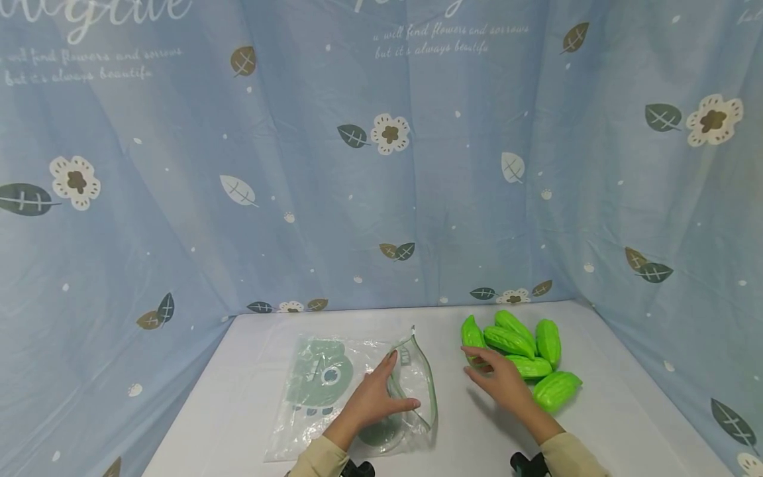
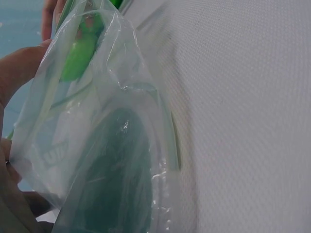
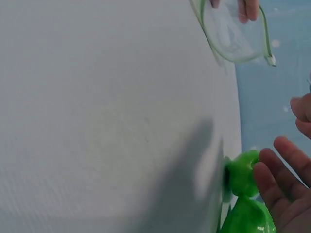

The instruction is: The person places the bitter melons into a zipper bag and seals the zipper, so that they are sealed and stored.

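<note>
- While the right hand point(image 1: 507, 384) is holding nothing, its fingers and thumb are standing well apart beside the leftmost bitter melon point(image 1: 472, 331); whether a fingertip is touching it, I cannot tell.
- The left hand point(image 1: 375, 397) is resting at the mouth of a clear zip bag point(image 1: 316, 421), thumb and fingers spreading wide; the green zip edge point(image 1: 435, 391) is bowing outward.
- The bag is lying on the white table point(image 1: 459, 454) with its green dinosaur print point(image 1: 322, 361) showing.
- Six bright-green bitter melons are lying to the right of the bag, the five others point(image 1: 509, 341) clustering close to the leftmost one.
- Regarding progress, the bag mouth is already standing open. No melon is showing inside in the head view; the green seen through the film in the left wrist view is apparently lying beyond it.
- No melon is being lifted. In my judgement the work is standing at an early stage, with the handling of all six remaining.
- Behind the table, a blue printed curtain point(image 1: 316, 165) is hanging.
</note>
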`<action>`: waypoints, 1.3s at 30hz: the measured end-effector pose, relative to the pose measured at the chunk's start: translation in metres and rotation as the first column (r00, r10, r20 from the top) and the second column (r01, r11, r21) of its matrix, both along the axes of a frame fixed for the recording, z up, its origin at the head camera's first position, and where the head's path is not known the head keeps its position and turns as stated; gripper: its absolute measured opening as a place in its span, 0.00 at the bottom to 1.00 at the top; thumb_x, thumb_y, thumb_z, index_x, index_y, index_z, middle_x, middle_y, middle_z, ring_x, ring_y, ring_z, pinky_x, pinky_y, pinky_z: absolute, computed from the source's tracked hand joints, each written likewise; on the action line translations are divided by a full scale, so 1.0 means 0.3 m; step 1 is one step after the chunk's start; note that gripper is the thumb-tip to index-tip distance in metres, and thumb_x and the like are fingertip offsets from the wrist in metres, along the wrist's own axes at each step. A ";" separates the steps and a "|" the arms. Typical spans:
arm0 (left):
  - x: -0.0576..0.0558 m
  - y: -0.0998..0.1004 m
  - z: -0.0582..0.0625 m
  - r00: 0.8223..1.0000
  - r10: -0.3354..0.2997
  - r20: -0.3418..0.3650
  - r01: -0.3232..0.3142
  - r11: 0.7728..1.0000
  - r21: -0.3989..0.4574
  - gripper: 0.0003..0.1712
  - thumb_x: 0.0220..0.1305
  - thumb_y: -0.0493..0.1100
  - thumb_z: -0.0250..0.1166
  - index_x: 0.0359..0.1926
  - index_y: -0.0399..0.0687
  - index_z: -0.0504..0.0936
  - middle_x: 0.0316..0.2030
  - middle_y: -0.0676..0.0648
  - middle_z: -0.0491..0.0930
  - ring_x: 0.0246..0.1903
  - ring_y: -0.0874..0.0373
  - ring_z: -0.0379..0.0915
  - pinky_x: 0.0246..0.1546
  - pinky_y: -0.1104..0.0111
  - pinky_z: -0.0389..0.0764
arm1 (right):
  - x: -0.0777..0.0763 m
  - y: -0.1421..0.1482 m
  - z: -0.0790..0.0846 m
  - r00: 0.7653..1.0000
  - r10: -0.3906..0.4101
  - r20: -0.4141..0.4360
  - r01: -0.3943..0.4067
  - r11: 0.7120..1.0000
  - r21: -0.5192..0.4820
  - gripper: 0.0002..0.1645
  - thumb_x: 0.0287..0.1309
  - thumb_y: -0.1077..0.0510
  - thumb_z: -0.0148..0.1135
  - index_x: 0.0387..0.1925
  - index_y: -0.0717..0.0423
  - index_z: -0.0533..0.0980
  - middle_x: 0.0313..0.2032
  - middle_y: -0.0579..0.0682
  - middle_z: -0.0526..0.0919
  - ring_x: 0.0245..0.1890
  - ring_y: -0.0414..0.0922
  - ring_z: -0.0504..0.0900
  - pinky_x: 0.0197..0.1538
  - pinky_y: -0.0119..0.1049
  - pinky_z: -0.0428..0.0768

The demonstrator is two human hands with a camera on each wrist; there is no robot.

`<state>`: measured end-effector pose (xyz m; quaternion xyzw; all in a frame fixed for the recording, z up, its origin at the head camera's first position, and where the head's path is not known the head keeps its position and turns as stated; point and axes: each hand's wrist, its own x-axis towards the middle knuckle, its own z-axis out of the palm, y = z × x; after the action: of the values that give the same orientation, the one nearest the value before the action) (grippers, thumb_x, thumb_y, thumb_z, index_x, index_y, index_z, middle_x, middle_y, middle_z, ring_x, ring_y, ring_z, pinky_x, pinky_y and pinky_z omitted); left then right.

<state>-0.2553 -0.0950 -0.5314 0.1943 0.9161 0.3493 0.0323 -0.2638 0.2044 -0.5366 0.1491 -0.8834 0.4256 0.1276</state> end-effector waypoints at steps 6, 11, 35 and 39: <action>0.003 0.002 0.002 1.000 0.002 0.010 -0.002 1.000 0.001 0.67 0.51 0.68 0.76 0.80 0.40 0.54 0.76 0.34 0.56 0.72 0.36 0.59 0.70 0.35 0.54 | -0.012 0.021 0.016 0.994 -0.051 -0.095 0.055 0.998 0.042 0.25 0.58 0.66 0.72 0.58 0.59 0.81 0.48 0.56 0.86 0.43 0.51 0.85 0.44 0.41 0.86; 0.003 0.002 0.001 1.000 0.002 0.014 -0.002 1.000 0.000 0.67 0.51 0.68 0.75 0.80 0.40 0.53 0.76 0.34 0.56 0.72 0.36 0.59 0.70 0.35 0.54 | -0.023 0.033 0.026 0.990 -0.077 -0.118 0.085 0.994 0.063 0.25 0.59 0.65 0.72 0.59 0.59 0.81 0.48 0.55 0.86 0.42 0.49 0.85 0.44 0.43 0.86; -0.005 0.000 -0.012 1.000 0.002 0.006 -0.002 1.000 -0.008 0.67 0.51 0.71 0.74 0.80 0.42 0.53 0.77 0.37 0.56 0.72 0.37 0.59 0.70 0.34 0.54 | -0.126 0.058 0.028 0.984 -0.177 -0.005 0.175 0.964 0.202 0.27 0.62 0.56 0.71 0.61 0.59 0.79 0.60 0.66 0.78 0.60 0.64 0.77 0.61 0.60 0.76; -0.005 0.000 -0.008 1.000 0.000 0.003 0.000 1.000 -0.006 0.67 0.51 0.70 0.74 0.80 0.41 0.53 0.77 0.37 0.56 0.72 0.36 0.59 0.70 0.34 0.54 | -0.141 0.054 0.034 0.986 -0.166 0.025 0.156 0.960 0.234 0.28 0.63 0.53 0.71 0.62 0.59 0.79 0.61 0.67 0.78 0.62 0.65 0.75 0.62 0.60 0.75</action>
<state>-0.2568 -0.0950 -0.5337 0.1935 0.9171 0.3468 0.0340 -0.3062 0.2205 -0.5265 0.0810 -0.9387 0.3114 0.1239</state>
